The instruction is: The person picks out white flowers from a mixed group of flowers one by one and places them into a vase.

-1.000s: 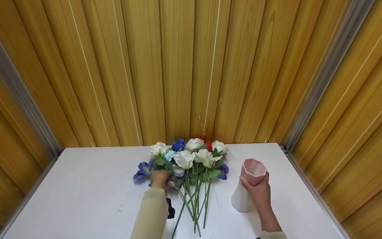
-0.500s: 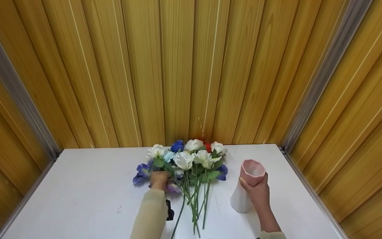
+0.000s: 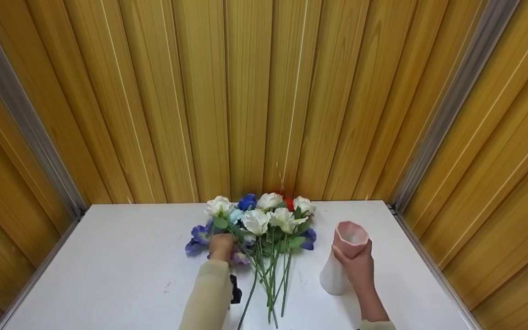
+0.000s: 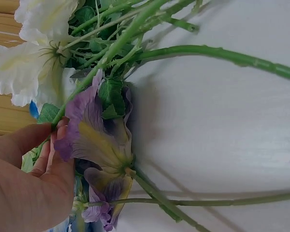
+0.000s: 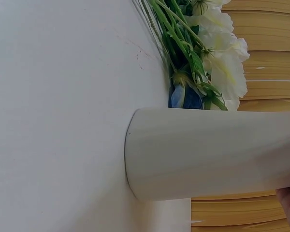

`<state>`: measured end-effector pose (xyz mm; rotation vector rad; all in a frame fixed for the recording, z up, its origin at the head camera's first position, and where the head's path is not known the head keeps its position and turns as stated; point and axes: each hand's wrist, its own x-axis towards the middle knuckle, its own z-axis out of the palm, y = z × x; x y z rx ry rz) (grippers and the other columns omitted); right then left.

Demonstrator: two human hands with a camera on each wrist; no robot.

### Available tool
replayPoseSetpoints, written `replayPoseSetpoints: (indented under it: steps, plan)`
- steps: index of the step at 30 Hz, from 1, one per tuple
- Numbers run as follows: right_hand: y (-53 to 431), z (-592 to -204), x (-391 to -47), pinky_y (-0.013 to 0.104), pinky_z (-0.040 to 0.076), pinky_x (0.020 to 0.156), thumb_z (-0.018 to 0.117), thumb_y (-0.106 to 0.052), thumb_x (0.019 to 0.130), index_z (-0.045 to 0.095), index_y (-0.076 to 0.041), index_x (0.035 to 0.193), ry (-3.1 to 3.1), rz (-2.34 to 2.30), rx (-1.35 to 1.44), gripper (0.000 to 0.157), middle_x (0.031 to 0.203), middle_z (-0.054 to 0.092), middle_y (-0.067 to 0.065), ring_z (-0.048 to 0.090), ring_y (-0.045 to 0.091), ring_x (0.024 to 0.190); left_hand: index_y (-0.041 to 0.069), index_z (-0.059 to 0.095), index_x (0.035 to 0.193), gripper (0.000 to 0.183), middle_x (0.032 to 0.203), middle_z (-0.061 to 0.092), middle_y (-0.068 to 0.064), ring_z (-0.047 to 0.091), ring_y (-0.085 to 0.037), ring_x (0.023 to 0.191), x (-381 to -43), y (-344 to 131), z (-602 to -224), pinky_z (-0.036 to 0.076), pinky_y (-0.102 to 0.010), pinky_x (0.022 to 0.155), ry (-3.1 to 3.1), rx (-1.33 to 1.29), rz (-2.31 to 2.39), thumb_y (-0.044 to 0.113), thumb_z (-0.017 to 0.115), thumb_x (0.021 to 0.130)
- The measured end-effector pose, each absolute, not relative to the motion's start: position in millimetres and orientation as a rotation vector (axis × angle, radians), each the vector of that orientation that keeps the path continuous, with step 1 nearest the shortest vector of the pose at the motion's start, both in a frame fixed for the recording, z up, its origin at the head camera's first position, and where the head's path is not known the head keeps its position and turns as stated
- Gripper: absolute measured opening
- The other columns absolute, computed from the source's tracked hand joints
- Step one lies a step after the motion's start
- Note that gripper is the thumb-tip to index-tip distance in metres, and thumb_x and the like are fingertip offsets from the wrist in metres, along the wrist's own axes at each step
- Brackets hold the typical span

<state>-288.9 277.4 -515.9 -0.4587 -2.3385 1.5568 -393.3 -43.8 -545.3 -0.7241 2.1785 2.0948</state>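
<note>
My left hand (image 3: 222, 247) is at the left side of a heap of artificial flowers. In the left wrist view its thumb and fingers pinch a green flower stem (image 4: 111, 53); which bloom tops that stem cannot be made out. A purple and yellow flower (image 4: 104, 140) lies right against the fingers, its own stems reaching across the table. On the right, my right hand (image 3: 359, 266) grips the upper part of a vase (image 3: 332, 277), white below with a pink rim. The vase stands upright on the table, its mouth facing up.
Several white flowers (image 3: 255, 222), a blue one (image 3: 247, 202) and a red one (image 3: 288, 203) lie towards the back of the white table (image 3: 122, 266), stems pointing at me. Wood-patterned panels (image 3: 245, 101) rise behind and on both sides.
Below my left hand, the purple flower has come further into sight and a stem beside it has shifted into a curve. My right hand and the vase stay put.
</note>
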Motion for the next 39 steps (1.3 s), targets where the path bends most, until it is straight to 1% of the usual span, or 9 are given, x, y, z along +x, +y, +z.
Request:
replayPoseSetpoints:
  steps: [5, 10, 13, 18, 23, 26, 29, 35, 39]
  plan:
    - [276, -518, -288, 0.063, 0.039, 0.116, 0.076, -0.023, 0.09, 0.012, 0.004, 0.157, -2.324, 1.553, -0.442, 0.097, 0.154, 0.035, 0.034, 0.042, 0.049, 0.14, -0.005, 0.071, 0.095, 0.012, 0.065, 0.061, -0.002, 0.055, -0.013, 0.058, -393, -45, -543, 0.046, -0.028, 0.055, 2.176, -0.683, 2.088, -0.001, 0.061, 0.089]
    - [275, -519, -288, 0.062, 0.04, 0.115, 0.077, -0.021, 0.088, 0.014, 0.005, 0.155, -2.29, 1.542, -0.42, 0.095, 0.153, 0.038, 0.035, 0.044, 0.049, 0.138, -0.006, 0.067, 0.127, 0.035, 0.107, 0.074, -0.019, 0.065, -0.016, 0.074, -394, -45, -536, 0.056, -0.03, 0.068, 2.18, -0.657, 2.068, 0.001, 0.061, 0.093]
    - [276, -520, -289, 0.063, 0.038, 0.117, 0.076, -0.021, 0.089, 0.012, 0.004, 0.156, -2.299, 1.553, -0.433, 0.096, 0.154, 0.035, 0.035, 0.041, 0.049, 0.14, -0.006, 0.063, 0.132, 0.038, 0.122, 0.071, -0.025, 0.068, -0.019, 0.078, -395, -44, -531, 0.06, -0.036, 0.075, 2.176, -0.633, 2.071, 0.002, 0.06, 0.095]
    - [278, -521, -291, 0.063, 0.036, 0.118, 0.075, -0.02, 0.09, 0.01, 0.004, 0.157, -2.303, 1.558, -0.43, 0.097, 0.156, 0.033, 0.035, 0.039, 0.049, 0.142, -0.009, 0.065, 0.126, 0.036, 0.116, 0.072, -0.028, 0.072, -0.025, 0.079, -392, -42, -525, 0.06, -0.038, 0.075, 2.284, -0.548, 2.08, 0.0, 0.062, 0.091]
    - [276, -522, -291, 0.063, 0.033, 0.12, 0.075, -0.02, 0.09, 0.007, 0.003, 0.158, -2.302, 1.59, -0.424, 0.099, 0.157, 0.03, 0.035, 0.036, 0.05, 0.143, -0.01, 0.066, 0.123, 0.034, 0.119, 0.07, -0.028, 0.073, -0.033, 0.094, -388, -43, -516, 0.058, -0.037, 0.08, 2.408, -0.45, 2.058, 0.001, 0.062, 0.09]
    - [276, -522, -292, 0.063, 0.032, 0.121, 0.074, -0.018, 0.09, 0.006, 0.002, 0.158, -2.288, 1.614, -0.416, 0.099, 0.157, 0.029, 0.035, 0.035, 0.05, 0.144, -0.009, 0.067, 0.121, 0.034, 0.118, 0.071, -0.027, 0.071, -0.03, 0.095, -387, -44, -507, 0.058, -0.037, 0.084, 2.456, -0.4, 2.049, 0.002, 0.063, 0.09]
    - [276, -523, -292, 0.063, 0.031, 0.121, 0.075, -0.017, 0.09, 0.006, 0.002, 0.158, -2.27, 1.621, -0.401, 0.099, 0.157, 0.029, 0.035, 0.035, 0.049, 0.144, -0.01, 0.068, 0.121, 0.034, 0.111, 0.073, -0.026, 0.071, -0.023, 0.086, -387, -46, -496, 0.059, -0.037, 0.081, 2.48, -0.338, 2.071, 0.002, 0.062, 0.089]
    - [276, -525, -293, 0.062, 0.032, 0.121, 0.075, -0.016, 0.089, 0.005, 0.003, 0.158, -2.256, 1.631, -0.374, 0.1, 0.156, 0.029, 0.035, 0.036, 0.049, 0.142, -0.012, 0.064, 0.125, 0.035, 0.1, 0.074, -0.025, 0.061, -0.012, 0.068, -386, -48, -474, 0.052, -0.028, 0.065, 2.463, -0.194, 2.158, -0.003, 0.061, 0.091]
    - [277, -525, -295, 0.062, 0.033, 0.12, 0.075, -0.016, 0.088, 0.006, 0.003, 0.158, -2.254, 1.617, -0.378, 0.1, 0.156, 0.03, 0.036, 0.037, 0.049, 0.141, -0.012, 0.065, 0.123, 0.033, 0.104, 0.074, -0.026, 0.065, -0.012, 0.072, -387, -48, -456, 0.059, -0.033, 0.074, 2.481, -0.139, 2.163, -0.004, 0.062, 0.092]
